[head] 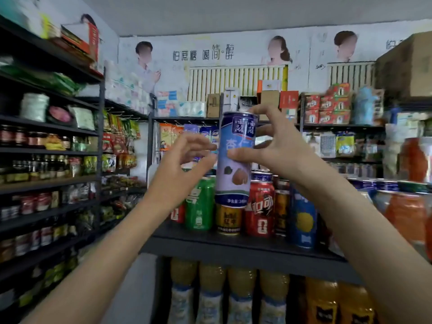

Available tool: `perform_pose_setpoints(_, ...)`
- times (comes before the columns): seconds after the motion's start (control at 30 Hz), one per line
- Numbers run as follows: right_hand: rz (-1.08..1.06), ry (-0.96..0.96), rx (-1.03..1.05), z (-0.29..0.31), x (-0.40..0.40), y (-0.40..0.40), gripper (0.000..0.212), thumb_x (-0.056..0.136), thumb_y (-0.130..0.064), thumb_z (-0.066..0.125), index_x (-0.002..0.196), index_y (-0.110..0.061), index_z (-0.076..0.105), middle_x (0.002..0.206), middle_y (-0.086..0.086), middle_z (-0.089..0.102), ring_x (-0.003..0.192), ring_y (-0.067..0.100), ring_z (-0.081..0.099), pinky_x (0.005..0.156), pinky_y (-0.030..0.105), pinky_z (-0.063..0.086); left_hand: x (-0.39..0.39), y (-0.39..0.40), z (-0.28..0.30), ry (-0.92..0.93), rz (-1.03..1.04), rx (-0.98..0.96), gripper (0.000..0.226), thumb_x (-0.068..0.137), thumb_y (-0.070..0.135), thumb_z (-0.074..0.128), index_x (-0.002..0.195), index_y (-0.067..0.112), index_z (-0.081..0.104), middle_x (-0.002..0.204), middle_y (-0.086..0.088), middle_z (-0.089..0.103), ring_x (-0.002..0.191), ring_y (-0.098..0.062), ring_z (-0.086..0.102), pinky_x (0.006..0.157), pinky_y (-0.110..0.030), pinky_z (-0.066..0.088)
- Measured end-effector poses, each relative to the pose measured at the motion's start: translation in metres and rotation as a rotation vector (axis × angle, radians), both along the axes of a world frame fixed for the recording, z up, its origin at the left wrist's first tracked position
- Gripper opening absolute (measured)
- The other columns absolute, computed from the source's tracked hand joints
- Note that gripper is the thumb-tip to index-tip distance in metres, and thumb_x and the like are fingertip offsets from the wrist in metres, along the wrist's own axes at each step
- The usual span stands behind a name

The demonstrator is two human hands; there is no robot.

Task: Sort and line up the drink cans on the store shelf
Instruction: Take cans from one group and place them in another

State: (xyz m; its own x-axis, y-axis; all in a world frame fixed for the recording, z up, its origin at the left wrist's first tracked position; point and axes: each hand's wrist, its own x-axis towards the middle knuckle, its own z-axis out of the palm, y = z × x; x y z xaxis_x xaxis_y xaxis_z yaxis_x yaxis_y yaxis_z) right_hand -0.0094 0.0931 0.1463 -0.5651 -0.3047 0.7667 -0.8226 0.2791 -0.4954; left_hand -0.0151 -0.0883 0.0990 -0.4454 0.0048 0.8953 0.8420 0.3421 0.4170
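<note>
The wall poster (203, 54) reads 怕蔗糖 喝简醇; the red can (260, 208) reads 可口可.

I stand in a small shop under a plain grey ceiling (233, 12). The back wall (252, 50) ahead of me is covered with pale posters showing people and dark Chinese lettering, and two ribbed radiators, one (236, 81) near the middle and another (350, 76) to the right, hang on it. Dark metal shelving (46, 127) runs along my left, crowded with jars, bottles and snack bags. Paper goods and boxes line the far shelf (187, 119). A large cardboard box (406, 66) sits high on my right. The light is soft and even.
</note>
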Motion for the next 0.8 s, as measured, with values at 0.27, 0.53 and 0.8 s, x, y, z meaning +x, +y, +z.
perform_pose_setpoints(0.27, 0.002, 0.030, 0.000, 0.001, -0.031, -0.079, 0.060, 0.068, -0.019, 0.081, 0.109, -0.021, 0.038, 0.085, -0.016, 0.051, 0.076, -0.001, 0.054, 0.072, 0.025, 0.052, -0.024, -0.088, -0.024, -0.257, 0.225, 0.073, 0.023, 0.087, 0.004, 0.058, 0.093, 0.025, 0.051, 0.100, -0.003, 0.059, 0.093, -0.019, 0.057, 0.071, -0.019, 0.045)
perform_pose_setpoints(0.53, -0.212, 0.258, -0.213, 0.017, -0.085, -0.093, 0.061, 0.066, -0.013, 0.079, 0.104, -0.025, 0.032, 0.104, 0.008, 0.060, 0.089, 0.025, 0.062, 0.076, 0.044, 0.053, -0.063, -0.090, -0.024, -0.281, 0.317, -0.059, 0.025, 0.087, 0.012, 0.060, 0.105, 0.025, 0.050, 0.112, 0.005, 0.052, 0.104, -0.012, 0.049, 0.084, -0.024, 0.037)
perform_pose_setpoints(0.8, -0.209, 0.152, -0.143, 0.011, -0.120, -0.101, 0.058, 0.070, -0.009, 0.078, 0.104, -0.020, 0.033, 0.094, 0.000, 0.057, 0.076, 0.012, 0.062, 0.054, 0.015, 0.045, -0.099, -0.090, -0.025, -0.525, 0.181, -0.184, 0.046, 0.080, 0.011, 0.070, 0.114, 0.022, 0.040, 0.105, 0.003, 0.056, 0.087, -0.006, 0.055, 0.075, -0.020, 0.046)
